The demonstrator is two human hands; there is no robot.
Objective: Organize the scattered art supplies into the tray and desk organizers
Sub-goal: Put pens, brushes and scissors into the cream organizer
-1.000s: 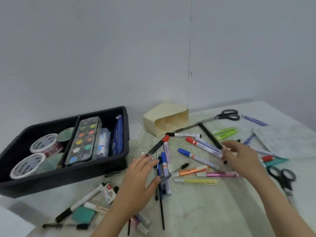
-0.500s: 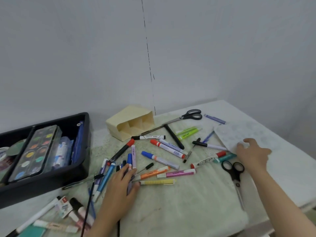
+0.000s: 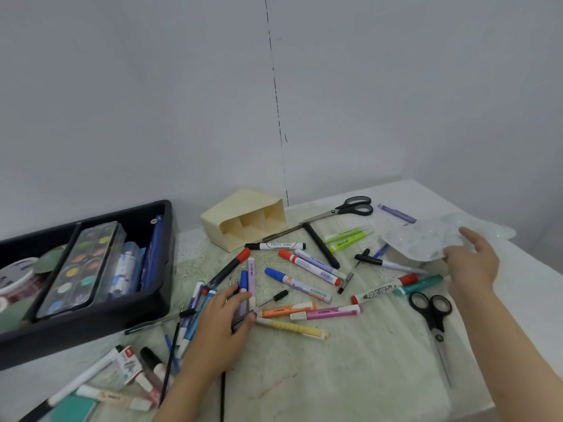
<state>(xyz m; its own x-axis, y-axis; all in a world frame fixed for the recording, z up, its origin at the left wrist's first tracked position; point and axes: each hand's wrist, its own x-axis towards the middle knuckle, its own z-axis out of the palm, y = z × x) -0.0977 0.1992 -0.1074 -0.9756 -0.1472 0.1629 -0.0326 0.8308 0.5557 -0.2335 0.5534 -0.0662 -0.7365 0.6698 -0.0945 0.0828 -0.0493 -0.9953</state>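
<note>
Markers and pens lie scattered over the table's middle. My left hand (image 3: 222,324) rests among them, its fingers and thumb curled round a blue pen (image 3: 243,278) and a lilac pen (image 3: 251,275). At the right, my right hand (image 3: 470,263) pinches the near edge of a clear plastic paint palette (image 3: 426,239), which is tilted up off the table. A cream desk organizer (image 3: 243,220) lies on its side at the back. The black tray (image 3: 146,303) stands at the left, holding a watercolour set (image 3: 80,266), tape rolls and tubes.
Black scissors (image 3: 432,312) lie by my right forearm, and a second pair of scissors (image 3: 350,208) lies at the back. Green highlighters (image 3: 347,239) and a teal marker (image 3: 420,284) sit near the palette. More pens and a teal eraser (image 3: 73,409) lie at the front left. The table's edge runs along the right.
My right hand moved right from the markers to the clear palette and took hold of its edge, lifting it. My left hand settled onto the pens and curled round them. The view shifted right.
</note>
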